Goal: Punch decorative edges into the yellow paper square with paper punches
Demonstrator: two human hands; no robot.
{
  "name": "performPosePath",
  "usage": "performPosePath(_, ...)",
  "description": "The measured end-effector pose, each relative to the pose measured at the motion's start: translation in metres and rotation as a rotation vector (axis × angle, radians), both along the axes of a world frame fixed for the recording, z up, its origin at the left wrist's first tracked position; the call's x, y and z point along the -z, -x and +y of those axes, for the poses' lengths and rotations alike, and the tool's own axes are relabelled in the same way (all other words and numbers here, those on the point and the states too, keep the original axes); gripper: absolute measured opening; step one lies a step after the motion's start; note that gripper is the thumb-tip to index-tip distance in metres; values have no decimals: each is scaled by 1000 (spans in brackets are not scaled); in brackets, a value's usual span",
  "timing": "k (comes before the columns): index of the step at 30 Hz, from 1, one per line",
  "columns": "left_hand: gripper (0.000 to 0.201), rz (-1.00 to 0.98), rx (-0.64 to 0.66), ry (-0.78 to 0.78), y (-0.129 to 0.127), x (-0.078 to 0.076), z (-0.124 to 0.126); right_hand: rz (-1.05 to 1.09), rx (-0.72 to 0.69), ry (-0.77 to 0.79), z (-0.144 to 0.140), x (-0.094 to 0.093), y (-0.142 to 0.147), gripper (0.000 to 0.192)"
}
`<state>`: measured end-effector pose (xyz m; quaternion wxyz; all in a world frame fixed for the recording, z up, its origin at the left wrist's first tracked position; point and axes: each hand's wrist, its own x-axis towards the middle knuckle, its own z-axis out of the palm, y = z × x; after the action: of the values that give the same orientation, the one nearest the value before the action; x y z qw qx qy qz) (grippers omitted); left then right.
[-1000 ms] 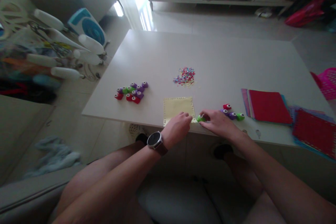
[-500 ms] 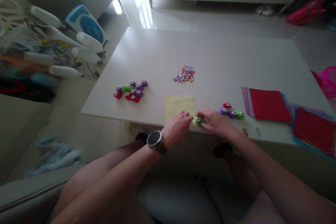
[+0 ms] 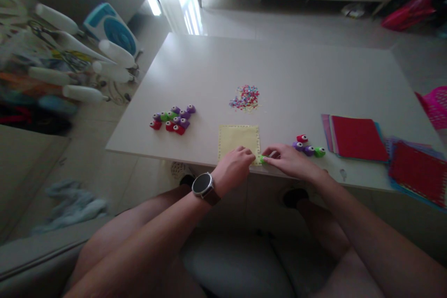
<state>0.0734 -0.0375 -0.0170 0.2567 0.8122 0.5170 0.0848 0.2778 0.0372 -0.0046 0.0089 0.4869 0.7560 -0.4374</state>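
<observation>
The green punch (image 3: 261, 159), pinched in the right hand (image 3: 288, 160) at the yellow sheet's (image 3: 239, 138) near right corner by the table (image 3: 279, 65) edge, has slid left along that edge since a second ago, and less of it shows now. The left hand (image 3: 233, 166) stays curled, fingertips pressing the sheet. Punches (image 3: 309, 148) sit right, more (image 3: 172, 118) left, confetti (image 3: 245, 97) beyond, red paper (image 3: 356, 138) far right.

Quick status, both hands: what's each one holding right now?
Left hand: fingers curled, pressing on the yellow paper sheet.
Right hand: pinching the small green punch at the sheet's near right corner.
</observation>
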Motion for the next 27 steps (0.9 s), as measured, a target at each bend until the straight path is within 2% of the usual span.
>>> performPosePath(6, 21, 8, -5, 29, -2, -3, 1, 21, -8, -9, -1, 3, 0, 8)
performPosePath(15, 25, -32, 12, 23, -1, 1, 1, 61, 19, -42, -2, 16, 2, 7)
performPosePath(27, 33, -32, 54, 53, 8, -6, 5, 15, 41, -27, -4, 11, 12, 6)
